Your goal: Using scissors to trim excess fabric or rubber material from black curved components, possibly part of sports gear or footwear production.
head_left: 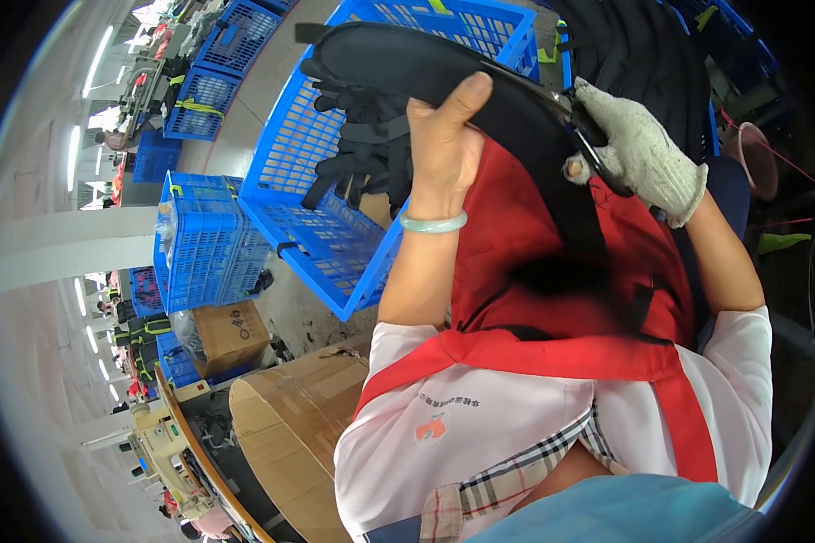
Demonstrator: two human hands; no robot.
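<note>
Left hand: the bare left hand [444,136], a pale green bangle [433,223] being worn at its wrist, is being pressed against the long black curved padded strap piece [407,59], thumb raised along its edge, fingers hidden behind it; a grasp is being kept on the piece.
Right hand: the right hand [647,154], covered by a white knitted glove, is being closed around dark-handled scissors [589,145], the blades being laid against the black piece.
Long axis: the padded piece is being held across the view, its long axis running from upper left to lower right, one end pointing toward the upper left, the other bending down between the hands.
Position: the piece is being held above the red apron [552,271], its left part over the left hand, its right part under the gloved hand.
Behind: a large blue plastic lattice crate [308,145] with black straps inside is being seen beyond the hands.
Further out: smaller blue crates [199,244] and a brown cardboard box [231,335] are standing to the left.
</note>
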